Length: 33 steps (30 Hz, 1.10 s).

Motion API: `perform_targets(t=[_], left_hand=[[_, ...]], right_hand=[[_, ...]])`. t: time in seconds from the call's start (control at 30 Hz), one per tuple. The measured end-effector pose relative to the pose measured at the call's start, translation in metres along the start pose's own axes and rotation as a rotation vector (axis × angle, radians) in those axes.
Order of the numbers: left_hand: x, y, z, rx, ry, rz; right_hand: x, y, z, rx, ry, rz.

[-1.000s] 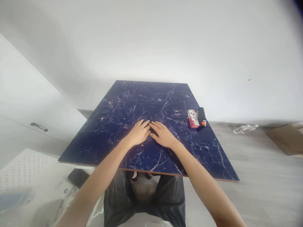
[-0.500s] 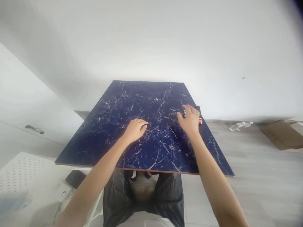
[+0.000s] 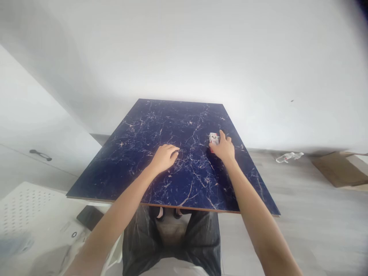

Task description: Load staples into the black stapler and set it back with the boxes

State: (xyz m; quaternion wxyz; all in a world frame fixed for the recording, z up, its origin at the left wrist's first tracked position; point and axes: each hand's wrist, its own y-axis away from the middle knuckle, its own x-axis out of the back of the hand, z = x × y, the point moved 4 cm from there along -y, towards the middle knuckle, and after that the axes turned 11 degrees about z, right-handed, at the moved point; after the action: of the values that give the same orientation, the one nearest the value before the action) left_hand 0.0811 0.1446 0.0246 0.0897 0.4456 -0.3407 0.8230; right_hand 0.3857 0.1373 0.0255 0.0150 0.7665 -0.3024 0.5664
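A small white-and-red box (image 3: 214,138) with dark print stands on or just above the right part of the blue marbled tabletop (image 3: 115,172). My right hand (image 3: 224,147) is closed around it, thumb on the near left side and fingers reaching along the right. The palm covers part of the box. Left of the middle, my left hand (image 3: 165,157) rests on the tabletop with its fingers loosely bent and the thumb apart. I see nothing held in it.
A white wall stands behind the tabletop. On the floor to the right lie a clear plastic bottle (image 3: 289,157) and an open cardboard box (image 3: 339,168). A white perforated surface (image 3: 25,207) and a dark flat object (image 3: 89,217) are at lower left, below a cabinet handle (image 3: 40,155).
My right hand has moved left from the tabletop's right edge and now has the white-and-red box in it. The black and orange item beside it is no longer visible. My left hand stays put.
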Motion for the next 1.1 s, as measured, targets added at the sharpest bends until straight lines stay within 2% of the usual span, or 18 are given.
perform_targets(t=[0.27,0.4,0.5,0.63,0.7,0.77,0.87,0.93,1.1], left_hand=[[0.010,0.002,-0.036,0.166,-0.050,0.076],[0.019,0.009,-0.062,0.167,-0.027,0.125],[0.035,0.017,-0.090,0.189,-0.044,0.179],[0.066,0.033,-0.139,0.282,-0.098,0.237],[0.082,0.042,-0.160,0.306,-0.158,0.280],[0.095,0.049,-0.173,0.305,-0.223,0.327],[0.104,0.055,-0.179,0.319,-0.296,0.373],[0.104,0.057,-0.178,0.322,-0.320,0.382],[0.099,0.055,-0.177,0.305,-0.290,0.389]], right_hand=[[-0.044,0.041,-0.147,0.208,-0.143,-0.064],[-0.059,0.059,-0.213,0.301,-0.296,-0.155],[-0.070,0.070,-0.252,0.348,-0.406,-0.271],[-0.086,0.086,-0.295,0.407,-0.498,-0.382],[-0.094,0.091,-0.310,0.441,-0.549,-0.408],[-0.102,0.088,-0.317,0.441,-0.613,-0.374],[-0.113,0.066,-0.313,0.355,-0.688,-0.226],[-0.123,0.047,-0.307,0.303,-0.699,-0.207],[-0.141,0.018,-0.299,0.506,-0.812,-0.451]])
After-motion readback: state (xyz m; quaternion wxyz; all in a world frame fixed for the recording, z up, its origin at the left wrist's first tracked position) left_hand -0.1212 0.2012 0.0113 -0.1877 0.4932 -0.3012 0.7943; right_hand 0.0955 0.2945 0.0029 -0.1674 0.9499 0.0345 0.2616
